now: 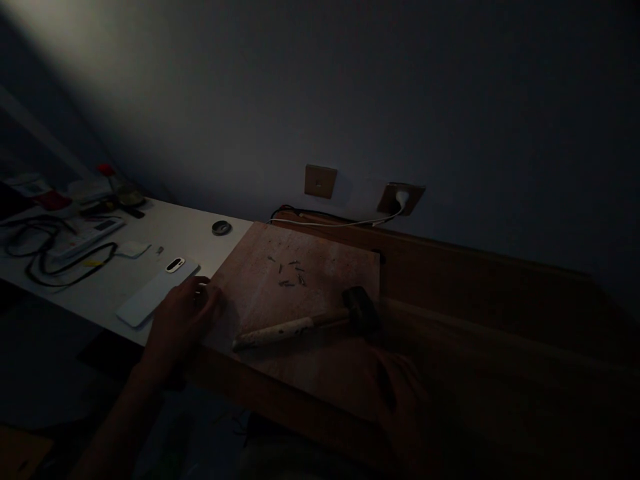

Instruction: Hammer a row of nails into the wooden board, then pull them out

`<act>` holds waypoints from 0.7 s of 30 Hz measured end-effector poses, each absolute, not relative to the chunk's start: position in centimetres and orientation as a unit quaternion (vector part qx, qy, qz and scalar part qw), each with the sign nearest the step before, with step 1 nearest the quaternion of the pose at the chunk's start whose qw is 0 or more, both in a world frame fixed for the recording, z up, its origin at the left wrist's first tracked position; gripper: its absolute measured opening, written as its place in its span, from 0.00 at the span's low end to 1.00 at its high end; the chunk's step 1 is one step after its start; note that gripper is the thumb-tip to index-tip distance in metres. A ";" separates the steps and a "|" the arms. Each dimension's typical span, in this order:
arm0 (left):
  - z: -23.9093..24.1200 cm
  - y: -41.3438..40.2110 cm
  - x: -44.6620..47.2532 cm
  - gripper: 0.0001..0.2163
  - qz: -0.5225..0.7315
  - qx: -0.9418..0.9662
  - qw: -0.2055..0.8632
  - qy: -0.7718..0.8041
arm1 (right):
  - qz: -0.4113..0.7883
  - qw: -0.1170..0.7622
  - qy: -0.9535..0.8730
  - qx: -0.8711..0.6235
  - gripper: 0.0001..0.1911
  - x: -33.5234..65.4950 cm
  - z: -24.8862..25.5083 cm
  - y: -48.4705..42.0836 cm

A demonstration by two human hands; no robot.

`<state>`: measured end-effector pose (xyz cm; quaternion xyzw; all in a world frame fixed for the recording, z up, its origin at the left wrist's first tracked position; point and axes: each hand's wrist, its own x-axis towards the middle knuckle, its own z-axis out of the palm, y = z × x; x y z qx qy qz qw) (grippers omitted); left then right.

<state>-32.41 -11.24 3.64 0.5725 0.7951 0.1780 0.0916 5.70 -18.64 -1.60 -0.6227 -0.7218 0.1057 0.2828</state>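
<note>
A thin wooden board [260,293] lies on the table, with several small metal pieces like screws or nails [285,270] scattered on it. Across its front part rests a hammer [280,331], its dark head to the right and its pale, worn handle to the left. My left hand [187,310] is at the board's left edge, fingers loosely bent with a gap between them, holding nothing I can see. In deep shadow by the board's right edge is my right hand [400,390], thumb apart from the fingers. Neither hand touches the hammer.
Left of the board, a white phone [160,293] lies near a roll of tape [221,228]. Black cable [37,250], a bottle with a red cap [123,187] and other items crowd the far left. A white cord runs to a wall socket [400,198]. The light is very dim.
</note>
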 end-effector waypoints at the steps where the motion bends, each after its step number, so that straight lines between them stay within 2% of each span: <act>1: 3.5 -11.2 -32.0 0.23 0.179 0.589 0.085 0.783 | 0.100 0.280 -0.719 -0.628 0.19 6.4 -1.9 -18.8; 7: 1.9 -12.6 -27.3 0.20 0.160 0.684 0.033 0.711 | 0.064 0.258 -0.641 -0.720 0.25 13.4 -4.2 -21.1; 9: 1.3 -13.6 -25.4 0.18 0.168 0.706 0.067 0.684 | 0.058 0.222 -0.596 -0.769 0.24 16.2 -4.0 -22.0; 15: -0.5 -16.3 -21.3 0.16 0.180 0.756 0.201 0.596 | 0.057 0.186 -0.487 -0.852 0.22 22.0 -0.6 -23.5; 21: -0.9 -15.3 -20.4 0.16 0.172 0.788 0.206 0.554 | 0.127 0.221 -0.439 -0.862 0.27 23.0 -0.8 -24.8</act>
